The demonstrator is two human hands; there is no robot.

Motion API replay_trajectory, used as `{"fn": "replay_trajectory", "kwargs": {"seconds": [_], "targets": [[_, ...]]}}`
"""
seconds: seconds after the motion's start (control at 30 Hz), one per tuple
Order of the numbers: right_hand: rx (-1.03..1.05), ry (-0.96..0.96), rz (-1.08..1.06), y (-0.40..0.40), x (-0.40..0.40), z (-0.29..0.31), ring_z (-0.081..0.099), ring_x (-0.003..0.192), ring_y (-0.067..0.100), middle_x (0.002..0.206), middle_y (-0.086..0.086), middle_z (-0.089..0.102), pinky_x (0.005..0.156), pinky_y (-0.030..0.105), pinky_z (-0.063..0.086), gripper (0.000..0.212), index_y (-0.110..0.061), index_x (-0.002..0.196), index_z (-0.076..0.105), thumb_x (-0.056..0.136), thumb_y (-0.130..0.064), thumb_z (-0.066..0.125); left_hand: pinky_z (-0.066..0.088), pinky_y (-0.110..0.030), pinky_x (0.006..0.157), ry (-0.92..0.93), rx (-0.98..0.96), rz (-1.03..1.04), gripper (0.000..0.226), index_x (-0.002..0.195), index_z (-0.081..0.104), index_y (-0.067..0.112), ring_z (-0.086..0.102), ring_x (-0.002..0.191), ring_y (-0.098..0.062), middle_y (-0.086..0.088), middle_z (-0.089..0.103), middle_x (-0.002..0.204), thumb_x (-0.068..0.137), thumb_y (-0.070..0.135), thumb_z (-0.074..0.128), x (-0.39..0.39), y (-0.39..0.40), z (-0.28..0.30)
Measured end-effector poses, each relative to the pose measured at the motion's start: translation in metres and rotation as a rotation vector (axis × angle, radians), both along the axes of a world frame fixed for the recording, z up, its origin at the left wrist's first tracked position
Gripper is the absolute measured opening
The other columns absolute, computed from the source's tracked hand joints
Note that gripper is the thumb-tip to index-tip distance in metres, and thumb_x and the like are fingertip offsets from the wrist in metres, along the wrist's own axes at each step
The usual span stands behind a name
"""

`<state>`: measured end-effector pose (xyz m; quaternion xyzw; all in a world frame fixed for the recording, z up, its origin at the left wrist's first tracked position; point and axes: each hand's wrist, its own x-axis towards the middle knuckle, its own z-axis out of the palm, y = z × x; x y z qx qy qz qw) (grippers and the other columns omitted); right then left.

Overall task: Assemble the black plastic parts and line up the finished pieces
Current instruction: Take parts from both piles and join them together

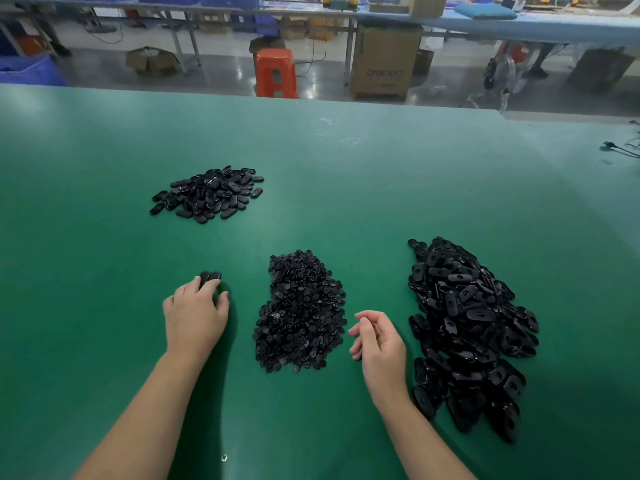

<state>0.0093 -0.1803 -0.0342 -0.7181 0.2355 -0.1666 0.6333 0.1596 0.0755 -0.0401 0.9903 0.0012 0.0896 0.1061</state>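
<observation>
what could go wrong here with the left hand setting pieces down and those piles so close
1. The left hand covers the finished pieces it touches, so it could nudge them out of line.
2. The right hand hangs between the small-parts pile and the large oval pile; a sweep could mix the two.
3. The large oval pile is heaped loosely, so parts may slide across the green table.

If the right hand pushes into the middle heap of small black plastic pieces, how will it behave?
The middle heap of small black plastic pieces would probably spread, since it lies loose on the smooth green table. The pieces look light and glossy, so they may slip from the right hand.
</observation>
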Motion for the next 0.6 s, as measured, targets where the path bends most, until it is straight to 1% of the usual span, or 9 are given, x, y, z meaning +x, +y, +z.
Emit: {"fn": "replay_trajectory", "kwargs": {"seconds": [0.1,0.2,0.27,0.3,0.37,0.47,0.53,0.6], "targets": [[-0.011,0.005,0.001,0.001,0.000,-0.001,0.059,0.058,0.011,0.078,-0.002,0.070,0.060,0.035,0.054,0.017,-0.020,0.094,0.065,0.103,-0.015,0.052,0.036,-0.052,0.104,0.018,0.010,0.003,0.037,0.129,0.066,0.011,0.050,0.128,-0.039,-0.019,0.061,0.135,0.097,0.028,0.060,0.003,0.003,0.002],[-0.017,0.004,0.000,0.000,0.000,-0.002,0.059,0.058,0.012,0.078,0.000,0.070,0.059,0.036,0.053,0.017,-0.020,0.093,0.066,0.103,-0.015,0.052,0.031,-0.053,0.108,0.055,0.013,0.049,0.041,0.134,0.062,0.013,0.039,0.137,-0.038,-0.019,0.051,0.145,0.098,0.031,0.057,0.007,0.002,0.004],[-0.018,0.004,0.000,0.000,0.000,-0.003,0.059,0.058,0.011,0.078,0.000,0.070,0.059,0.035,0.053,0.018,-0.021,0.093,0.066,0.103,-0.015,0.052,0.028,-0.054,0.108,0.030,-0.024,0.042,0.040,0.135,0.061,0.012,0.036,0.140,-0.038,-0.021,0.047,0.149,0.098,0.028,0.058,0.007,-0.004,0.005],[-0.018,0.004,0.000,0.000,0.001,-0.003,0.058,0.057,0.011,0.078,0.000,0.070,0.058,0.034,0.053,0.018,-0.021,0.093,0.066,0.103,-0.015,0.052,0.029,-0.055,0.107,0.000,-0.059,0.022,0.039,0.133,0.063,0.010,0.038,0.138,-0.039,-0.023,0.048,0.147,0.097,0.025,0.060,0.005,-0.008,0.005],[-0.029,0.009,0.001,0.000,0.001,-0.003,0.058,0.057,0.009,0.078,-0.001,0.070,0.056,0.033,0.052,0.018,-0.022,0.092,0.066,0.103,-0.015,0.053,0.034,-0.057,0.103,-0.069,-0.142,-0.031,0.036,0.129,0.066,0.005,0.046,0.131,-0.039,-0.022,0.055,0.139,0.096,0.020,0.062,-0.002,-0.022,0.005],[-0.055,0.033,0.000,0.000,0.002,-0.004,0.059,0.056,0.008,0.079,-0.003,0.071,0.055,0.032,0.053,0.018,-0.022,0.091,0.066,0.103,-0.015,0.054,0.037,-0.048,0.096,-0.111,-0.301,-0.075,0.030,0.123,0.069,0.009,0.051,0.117,-0.029,-0.010,0.064,0.123,0.098,0.023,0.059,-0.022,-0.049,0.003],[-0.068,0.053,0.001,0.000,0.002,-0.005,0.059,0.056,0.008,0.079,-0.004,0.071,0.056,0.033,0.053,0.017,-0.023,0.092,0.066,0.102,-0.015,0.055,0.037,-0.042,0.093,-0.124,-0.389,-0.098,0.031,0.119,0.071,0.012,0.050,0.107,-0.024,-0.005,0.063,0.111,0.099,0.029,0.054,-0.038,-0.064,-0.001],[-0.078,0.069,0.004,0.000,0.001,-0.004,0.060,0.057,0.007,0.080,-0.005,0.071,0.057,0.033,0.054,0.018,-0.024,0.092,0.066,0.102,-0.015,0.055,0.039,-0.041,0.089,-0.135,-0.408,-0.138,0.037,0.116,0.072,0.012,0.051,0.100,-0.023,-0.003,0.061,0.103,0.096,0.034,0.050,-0.052,-0.073,-0.007]]}}
